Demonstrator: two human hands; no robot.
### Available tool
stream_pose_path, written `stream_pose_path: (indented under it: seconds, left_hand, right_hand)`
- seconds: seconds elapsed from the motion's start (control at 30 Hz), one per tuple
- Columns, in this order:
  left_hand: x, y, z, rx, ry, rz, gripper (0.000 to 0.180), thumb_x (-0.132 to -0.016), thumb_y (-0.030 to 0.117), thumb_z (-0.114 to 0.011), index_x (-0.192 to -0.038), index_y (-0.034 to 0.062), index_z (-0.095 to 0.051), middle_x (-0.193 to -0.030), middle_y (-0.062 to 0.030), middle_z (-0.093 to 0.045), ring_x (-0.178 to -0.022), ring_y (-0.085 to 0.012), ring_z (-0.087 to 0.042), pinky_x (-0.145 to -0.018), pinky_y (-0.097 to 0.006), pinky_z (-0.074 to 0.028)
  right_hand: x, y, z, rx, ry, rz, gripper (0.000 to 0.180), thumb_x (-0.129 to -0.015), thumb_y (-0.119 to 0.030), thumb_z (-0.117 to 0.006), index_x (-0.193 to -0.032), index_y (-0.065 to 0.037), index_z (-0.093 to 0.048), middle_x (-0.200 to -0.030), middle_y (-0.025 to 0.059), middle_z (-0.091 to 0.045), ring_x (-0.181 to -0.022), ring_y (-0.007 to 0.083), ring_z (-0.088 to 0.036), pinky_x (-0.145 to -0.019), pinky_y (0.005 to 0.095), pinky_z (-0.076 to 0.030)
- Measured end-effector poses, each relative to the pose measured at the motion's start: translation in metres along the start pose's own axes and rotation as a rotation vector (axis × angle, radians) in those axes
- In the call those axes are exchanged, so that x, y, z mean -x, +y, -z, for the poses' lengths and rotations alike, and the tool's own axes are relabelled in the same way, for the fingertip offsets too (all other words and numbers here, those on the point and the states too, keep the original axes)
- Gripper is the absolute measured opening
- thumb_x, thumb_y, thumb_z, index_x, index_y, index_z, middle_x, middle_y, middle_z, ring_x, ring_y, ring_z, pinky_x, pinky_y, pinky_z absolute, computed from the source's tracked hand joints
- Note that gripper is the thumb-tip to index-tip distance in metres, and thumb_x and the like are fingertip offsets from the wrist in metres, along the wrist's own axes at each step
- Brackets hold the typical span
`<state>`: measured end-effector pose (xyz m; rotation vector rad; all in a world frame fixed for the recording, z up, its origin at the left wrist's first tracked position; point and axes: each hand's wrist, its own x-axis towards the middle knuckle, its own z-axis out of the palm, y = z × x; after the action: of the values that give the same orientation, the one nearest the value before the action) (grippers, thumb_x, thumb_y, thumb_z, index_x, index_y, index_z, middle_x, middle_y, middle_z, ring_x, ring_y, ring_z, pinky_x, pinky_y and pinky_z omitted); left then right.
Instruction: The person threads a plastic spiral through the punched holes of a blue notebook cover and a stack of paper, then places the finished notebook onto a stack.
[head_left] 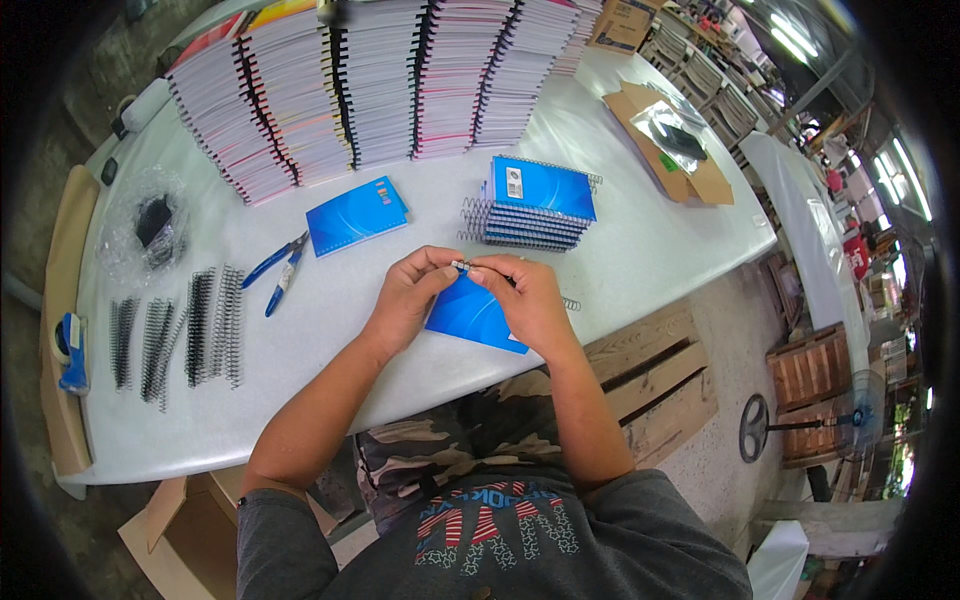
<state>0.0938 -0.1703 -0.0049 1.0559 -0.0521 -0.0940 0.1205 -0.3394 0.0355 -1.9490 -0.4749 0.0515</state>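
Observation:
A blue-covered notebook (472,318) lies at the table's near edge, partly under my hands. My left hand (412,292) is closed in a pinch on the notebook's far edge. My right hand (522,298) pinches the dark spiral coil along that same edge, its fingertips almost meeting the left ones. The coil's loose end (571,304) sticks out to the right of my right hand. Just beyond my hands sits a stack of spiral-bound blue notebooks (542,190). A further blue booklet (357,216) lies to the left, with blue-handled pliers (275,270) beside it.
Several loose black coils (200,325) lie on the white table (330,375) at left, near a plastic-wrapped roll (150,222). A blue tape dispenser (73,352) rests by the left edge. Tall stacks of bound books (375,95) line the back; flattened cardboard (655,140) lies far right.

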Motion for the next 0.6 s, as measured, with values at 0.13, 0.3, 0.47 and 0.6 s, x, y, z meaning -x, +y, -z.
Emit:
stream_pose_path:
  seconds: [0.13, 0.3, 0.47, 0.6]
  left_hand:
    - [-0.001, -0.001, 0.001, -0.02, 0.003, 0.018, 0.019, -0.088, 0.01, -0.057, -0.105, 0.0016, -0.058, -0.09, -0.0023, -0.061, -0.081, -0.0062, -0.054, -0.074, -0.02, -0.044]
    - [0.001, 0.0, -0.001, -0.025, -0.033, -0.016, 0.017, -0.087, 0.01, -0.059, -0.103, 0.0018, -0.059, -0.091, -0.0032, -0.062, -0.082, -0.0069, -0.054, -0.075, -0.021, -0.044]
    - [-0.002, 0.004, 0.011, -0.184, -0.099, -0.055, 0.01, -0.084, 0.005, -0.061, -0.094, 0.0032, -0.058, -0.089, -0.0022, -0.06, -0.081, -0.0065, -0.054, -0.074, -0.021, -0.044]
    - [-0.003, 0.001, 0.02, -0.21, -0.21, -0.098, 0.011, -0.08, 0.0, -0.063, -0.086, 0.0047, -0.056, -0.083, 0.0003, -0.057, -0.077, -0.0054, -0.052, -0.069, -0.022, -0.043]
  right_hand:
    - [-0.001, -0.001, 0.003, 0.084, -0.033, 0.049, 0.02, -0.081, -0.019, -0.067, -0.092, -0.003, -0.068, -0.081, 0.012, -0.066, -0.069, 0.0266, -0.061, -0.063, 0.0335, -0.045]
    - [0.002, -0.004, 0.005, 0.014, -0.056, 0.069, 0.019, -0.079, -0.017, -0.069, -0.092, -0.004, -0.068, -0.079, 0.0113, -0.064, -0.069, 0.0258, -0.06, -0.062, 0.0337, -0.045]
    - [0.005, -0.005, 0.003, 0.095, -0.047, 0.156, 0.019, -0.076, -0.007, -0.071, -0.093, 0.0, -0.068, -0.078, 0.0081, -0.064, -0.067, 0.0141, -0.057, -0.061, 0.0254, -0.043]
    - [0.013, -0.01, -0.002, 0.215, -0.052, 0.243, 0.018, -0.075, -0.013, -0.072, -0.09, -0.005, -0.068, -0.076, 0.0085, -0.063, -0.068, 0.0232, -0.059, -0.062, 0.0323, -0.045]
